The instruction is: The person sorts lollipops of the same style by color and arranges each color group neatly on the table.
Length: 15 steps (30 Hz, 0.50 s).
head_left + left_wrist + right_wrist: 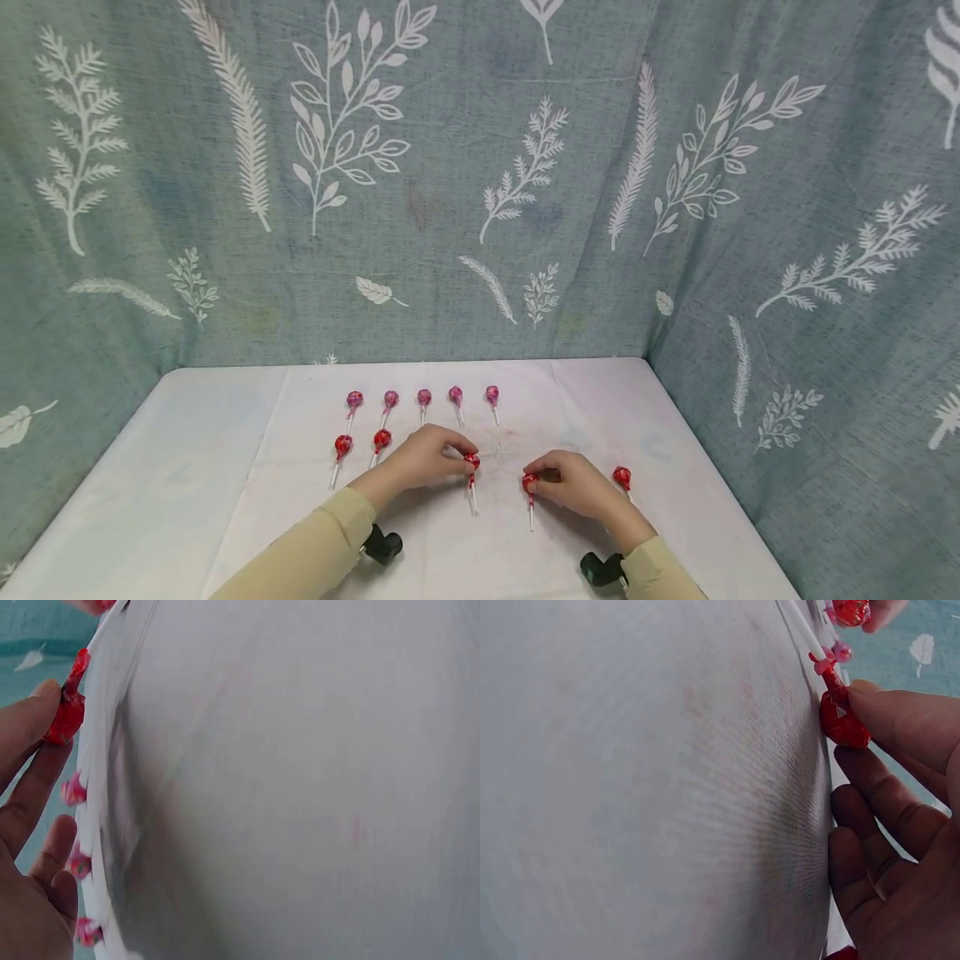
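My left hand (435, 457) pinches the wrapped head of a red lollipop (472, 482) near the middle of the table, its white stick pointing toward me. In the left wrist view, thumb and fingertips meet on the red wrapper (69, 716). A short way to the right, my right hand (576, 485) pinches the head of another red lollipop (531, 500), stick also toward me. The right wrist view has that red head (844, 720) between thumb and forefinger, the other fingers curved below. Left of the left hand lie two red lollipops (342, 448) (382, 440).
Several pink-purple lollipops (424, 398) form a row farther back on the white-covered table (247, 467). One more red lollipop (622, 477) lies beyond the right wrist, its stick partly hidden. A green leaf-patterned curtain (450, 208) stands behind and along the sides.
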Tool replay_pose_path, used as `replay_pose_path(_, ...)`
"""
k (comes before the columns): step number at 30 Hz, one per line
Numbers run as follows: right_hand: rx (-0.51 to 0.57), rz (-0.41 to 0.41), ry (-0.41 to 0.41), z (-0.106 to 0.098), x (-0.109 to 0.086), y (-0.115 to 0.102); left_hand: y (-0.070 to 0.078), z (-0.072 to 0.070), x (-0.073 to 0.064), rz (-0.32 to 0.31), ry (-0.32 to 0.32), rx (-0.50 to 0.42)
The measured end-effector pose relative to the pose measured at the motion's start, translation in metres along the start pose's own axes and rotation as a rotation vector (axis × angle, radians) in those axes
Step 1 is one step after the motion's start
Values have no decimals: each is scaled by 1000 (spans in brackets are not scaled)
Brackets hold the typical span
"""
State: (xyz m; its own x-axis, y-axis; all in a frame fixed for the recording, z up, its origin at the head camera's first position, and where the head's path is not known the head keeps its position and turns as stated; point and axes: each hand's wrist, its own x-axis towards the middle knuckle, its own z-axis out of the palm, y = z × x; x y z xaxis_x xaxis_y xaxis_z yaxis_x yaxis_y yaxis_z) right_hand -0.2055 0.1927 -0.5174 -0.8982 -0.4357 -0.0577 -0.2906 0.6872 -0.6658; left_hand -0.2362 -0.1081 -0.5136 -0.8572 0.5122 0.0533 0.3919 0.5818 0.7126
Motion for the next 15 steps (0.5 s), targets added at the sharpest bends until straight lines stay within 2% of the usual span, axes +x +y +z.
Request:
replay_pose_path(5, 0, 5, 1, 0, 0, 1, -6, -14, -4, -41, 20, 16)
replay_pose_path(11, 11, -1, -1, 1, 0, 1, -11, -37, -7, -40, 60, 53)
replay_pose_path(15, 15, 1, -3, 1, 0, 2, -14, -50, -10, -84, 69, 77)
